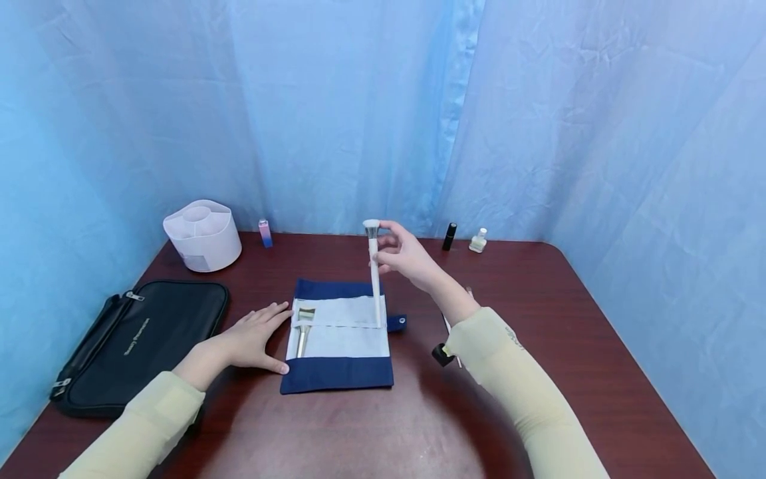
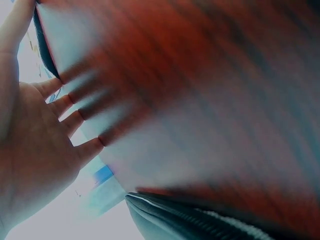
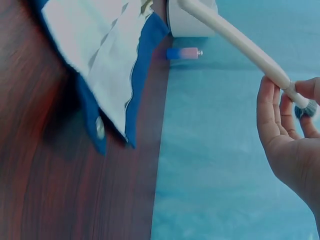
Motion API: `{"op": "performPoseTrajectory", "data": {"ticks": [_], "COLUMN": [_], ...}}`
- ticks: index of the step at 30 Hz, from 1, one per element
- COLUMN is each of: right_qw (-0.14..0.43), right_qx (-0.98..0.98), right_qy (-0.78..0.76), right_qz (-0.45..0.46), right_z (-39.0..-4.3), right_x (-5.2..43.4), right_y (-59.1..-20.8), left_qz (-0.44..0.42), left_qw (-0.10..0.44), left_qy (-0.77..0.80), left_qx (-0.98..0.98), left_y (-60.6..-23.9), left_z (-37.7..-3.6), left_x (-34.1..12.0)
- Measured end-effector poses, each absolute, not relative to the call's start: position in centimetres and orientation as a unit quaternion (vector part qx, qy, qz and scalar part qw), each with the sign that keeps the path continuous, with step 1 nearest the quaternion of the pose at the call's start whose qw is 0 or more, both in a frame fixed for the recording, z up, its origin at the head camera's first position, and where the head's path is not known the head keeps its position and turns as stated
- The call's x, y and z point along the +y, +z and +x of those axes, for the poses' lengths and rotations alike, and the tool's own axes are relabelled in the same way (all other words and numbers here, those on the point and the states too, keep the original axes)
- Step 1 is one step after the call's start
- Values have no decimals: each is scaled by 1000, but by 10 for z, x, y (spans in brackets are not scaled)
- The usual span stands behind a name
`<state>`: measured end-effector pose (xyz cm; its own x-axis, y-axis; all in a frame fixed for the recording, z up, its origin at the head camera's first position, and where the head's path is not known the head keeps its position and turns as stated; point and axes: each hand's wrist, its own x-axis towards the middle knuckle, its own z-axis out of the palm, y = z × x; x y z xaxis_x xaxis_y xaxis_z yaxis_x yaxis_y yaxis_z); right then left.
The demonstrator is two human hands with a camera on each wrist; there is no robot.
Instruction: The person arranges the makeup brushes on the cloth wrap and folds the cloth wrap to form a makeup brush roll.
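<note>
A navy and white brush roll lies open flat at the middle of the dark wood table. My right hand pinches a white-handled brush near its bristle head. The brush stands upright with its lower end at a right-hand pocket of the roll. In the right wrist view my fingers curl round the white brush by its ferrule, above the brush roll. My left hand lies flat on the table with straight fingers against the roll's left edge. A gold-ferruled brush sits in the left pocket.
A black zip case lies at the left. A white organiser and a pink-blue bottle stand at the back left. A black tube and a small clear bottle stand at the back. A small black item lies by my right forearm.
</note>
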<state>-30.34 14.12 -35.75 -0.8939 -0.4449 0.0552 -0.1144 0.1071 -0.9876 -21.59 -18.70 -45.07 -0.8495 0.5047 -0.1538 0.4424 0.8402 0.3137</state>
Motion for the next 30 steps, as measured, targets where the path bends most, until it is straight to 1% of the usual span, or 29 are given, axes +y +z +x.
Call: {"op": "performPoseTrajectory", "data": {"ticks": [8,12,17,21,26,30], "right_qw": [113,91,68,69,87,79], "right_qx": [693,691,713,724,728,727], "right_qy": [-684,-687,-669,-659,-655,-659], "right_qz": [-197,-206,-197,-191,-182,-178], "right_z": [-312,-317,-324,-331,-332,-331], "right_x": [114,99,84,78,73,69], "right_y": [-363,-370,-382,-395,-404,-409], "left_qz": [250,248,245,244,244,245], "left_qw": [117,118,121,122,124,122], "left_qy": [136,132,133,131,131,129], "left_qx": [951,953,953,953,953,953], "left_y": [-448,-451,-453,-452,-451,-450], "left_z": [-216,-217,-218,-217,-216,-216], "left_x": [-187,-188,-188,-188,-188,-188]}}
